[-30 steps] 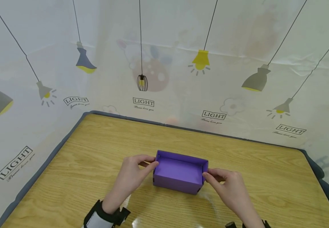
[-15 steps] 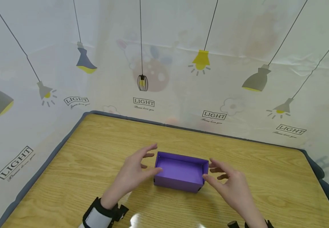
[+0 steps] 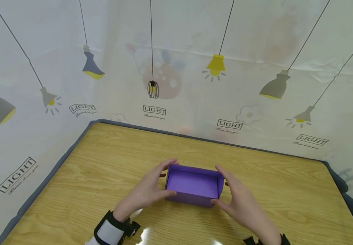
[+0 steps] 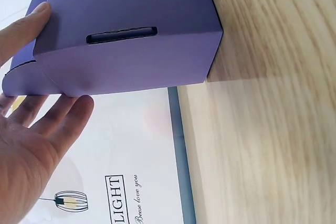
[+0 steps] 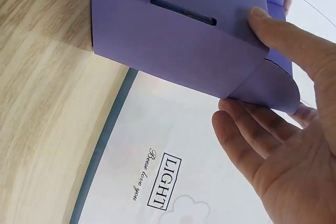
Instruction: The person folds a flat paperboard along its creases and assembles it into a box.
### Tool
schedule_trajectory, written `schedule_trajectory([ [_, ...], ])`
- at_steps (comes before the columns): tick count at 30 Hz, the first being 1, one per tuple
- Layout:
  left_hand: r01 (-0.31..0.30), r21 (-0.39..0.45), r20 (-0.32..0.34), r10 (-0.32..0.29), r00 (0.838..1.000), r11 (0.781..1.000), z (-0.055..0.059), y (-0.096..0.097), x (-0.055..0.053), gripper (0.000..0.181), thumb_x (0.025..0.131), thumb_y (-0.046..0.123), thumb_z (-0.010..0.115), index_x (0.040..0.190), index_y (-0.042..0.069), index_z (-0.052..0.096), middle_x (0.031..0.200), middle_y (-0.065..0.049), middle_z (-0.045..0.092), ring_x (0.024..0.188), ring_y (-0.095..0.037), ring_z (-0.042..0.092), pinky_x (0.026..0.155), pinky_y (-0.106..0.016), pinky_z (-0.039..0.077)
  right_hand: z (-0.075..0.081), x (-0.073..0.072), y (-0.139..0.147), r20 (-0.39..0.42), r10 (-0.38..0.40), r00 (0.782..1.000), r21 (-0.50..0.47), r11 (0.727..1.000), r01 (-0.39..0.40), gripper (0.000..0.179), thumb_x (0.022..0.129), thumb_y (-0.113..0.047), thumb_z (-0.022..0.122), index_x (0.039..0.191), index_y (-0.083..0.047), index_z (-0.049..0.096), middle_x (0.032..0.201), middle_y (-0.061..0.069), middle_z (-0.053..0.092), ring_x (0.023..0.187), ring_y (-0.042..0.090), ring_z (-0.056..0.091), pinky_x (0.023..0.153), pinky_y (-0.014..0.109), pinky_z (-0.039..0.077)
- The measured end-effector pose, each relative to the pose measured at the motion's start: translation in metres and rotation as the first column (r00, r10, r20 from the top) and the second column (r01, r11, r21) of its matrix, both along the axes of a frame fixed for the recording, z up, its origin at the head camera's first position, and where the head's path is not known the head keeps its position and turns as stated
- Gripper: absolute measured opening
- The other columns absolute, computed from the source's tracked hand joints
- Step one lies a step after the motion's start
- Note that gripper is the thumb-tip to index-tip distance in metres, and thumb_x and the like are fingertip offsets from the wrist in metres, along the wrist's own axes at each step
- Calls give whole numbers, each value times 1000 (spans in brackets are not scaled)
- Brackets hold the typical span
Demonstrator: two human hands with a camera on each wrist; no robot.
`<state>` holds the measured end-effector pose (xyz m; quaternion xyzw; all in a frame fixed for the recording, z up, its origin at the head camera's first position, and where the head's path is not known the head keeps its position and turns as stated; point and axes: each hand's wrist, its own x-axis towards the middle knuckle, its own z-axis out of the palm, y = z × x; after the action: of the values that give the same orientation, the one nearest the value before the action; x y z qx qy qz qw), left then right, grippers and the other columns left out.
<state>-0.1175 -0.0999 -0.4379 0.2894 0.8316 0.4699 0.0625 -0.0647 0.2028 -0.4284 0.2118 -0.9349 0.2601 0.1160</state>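
Observation:
A purple cardboard box (image 3: 191, 199) with an open top sits on the wooden table, with nothing visible inside. My left hand (image 3: 147, 190) spans its left end, thumb against the front wall and fingers at the back wall. At the right end, my right hand (image 3: 240, 200) holds it the same way. Each wrist view shows a narrow slot in the box wall near a corner and a rounded flap at the top of the end wall. In the left wrist view, the thumb (image 4: 39, 17) touches the front face; the fingertips meet the back edge.
The wood-grain table (image 3: 109, 177) has a dark grey edge (image 3: 176, 134). Behind and to the left hangs a pale sheet (image 3: 188, 41) printed with lamps and the word LIGHT. Black straps with small cameras are on both wrists.
Both hands let go of the pinched end-wall rims, spread their fingers, and now hold the ends from front to back. The box has barely moved.

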Motion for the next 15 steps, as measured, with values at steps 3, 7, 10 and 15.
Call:
schedule_trajectory([
  [3, -19, -9, 14, 19, 1000, 1000, 2, 1, 0, 85, 83, 7, 88, 155, 17, 43, 158, -11, 54, 146, -36, 54, 114, -53, 54, -1, -1, -1, 11, -13, 1000, 1, 1000, 13, 105, 73, -11, 97, 160, -13, 38, 150, 14, 60, 126, 33, 69, 91, 42, 66],
  [7, -30, -18, 19, 30, 999, 999, 2, 1, 0, 78, 83, 7, 88, 149, 18, 47, 154, -11, 57, 143, -35, 56, 112, -51, 56, -2, -1, -1, 9, -13, 1000, -8, 1000, 13, 100, 72, -11, 97, 156, -12, 42, 146, 12, 63, 125, 32, 69, 91, 42, 66],
  [10, -30, -18, 19, 30, 999, 999, 2, 1, 0, 77, 83, 7, 88, 148, 17, 48, 153, -10, 59, 143, -34, 57, 112, -51, 57, -3, -2, -1, -29, -3, 1000, -3, 1000, 2, 97, 71, -10, 98, 153, -10, 46, 143, 12, 65, 124, 31, 69, 91, 40, 66],
  [15, -27, -16, 14, 27, 1000, 1000, 2, 1, 0, 74, 84, 7, 88, 147, 16, 50, 151, -9, 60, 141, -33, 58, 111, -51, 57, -3, -2, -1, -52, 0, 999, 9, 1000, 0, 90, 71, -11, 98, 147, -8, 50, 139, 10, 68, 121, 28, 70, 90, 39, 66],
])
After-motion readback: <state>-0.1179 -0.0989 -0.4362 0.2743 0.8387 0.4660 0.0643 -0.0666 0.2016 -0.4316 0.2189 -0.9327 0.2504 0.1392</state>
